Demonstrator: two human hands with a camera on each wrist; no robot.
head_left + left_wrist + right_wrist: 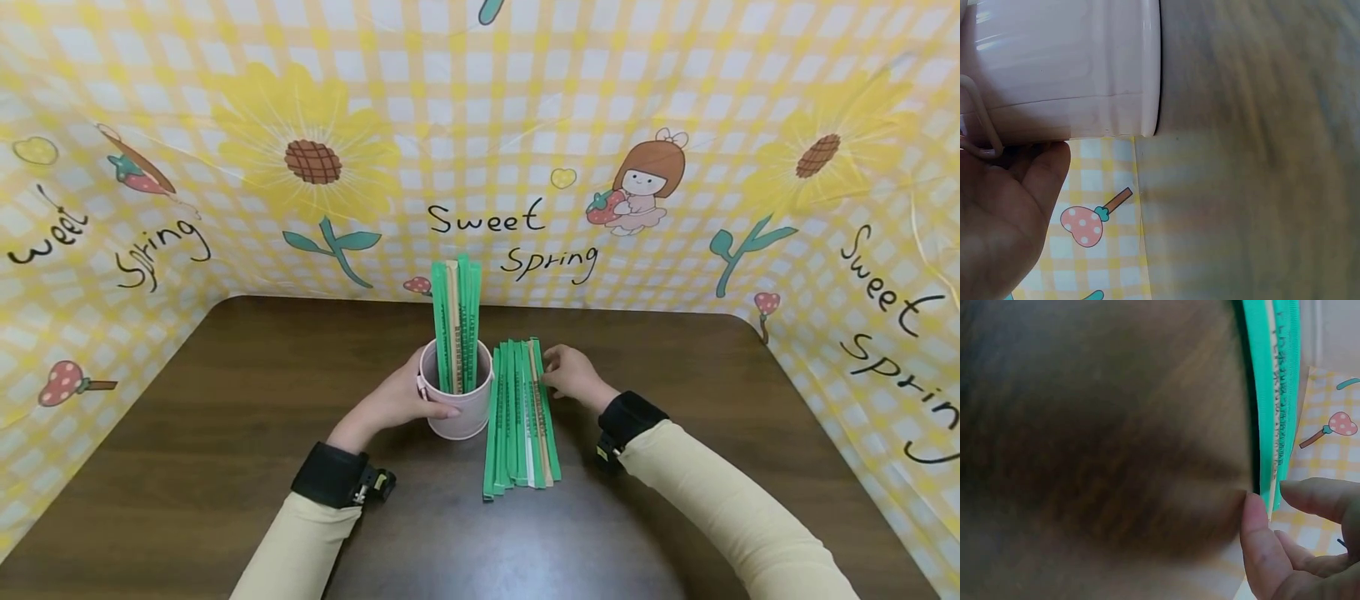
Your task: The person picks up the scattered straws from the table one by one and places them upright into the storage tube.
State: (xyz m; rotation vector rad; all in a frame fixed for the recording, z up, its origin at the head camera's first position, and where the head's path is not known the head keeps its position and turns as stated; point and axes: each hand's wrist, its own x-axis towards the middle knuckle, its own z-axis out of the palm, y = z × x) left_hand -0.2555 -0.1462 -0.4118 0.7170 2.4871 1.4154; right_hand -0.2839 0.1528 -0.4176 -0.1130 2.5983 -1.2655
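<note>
My left hand (401,396) holds a pale pink metal bucket (459,414) around its side, with the thumb across the front. Several long paper-wrapped chopsticks (468,325), mostly green and one tan, stand upright in it. Right of the bucket, a row of wrapped chopsticks (512,417) lies side by side on the table, green with a tan and a whitish one among them. My right hand (572,375) is at the row's right edge, near its far end. In the right wrist view, its thumb and finger pinch the outermost green wrapped chopsticks (1263,419).
A dark brown wooden table (247,433) lies under everything. Behind it and at both sides hangs a yellow-and-white checked cloth (465,133) with printed flowers and lettering. The bucket and the lying row are close together.
</note>
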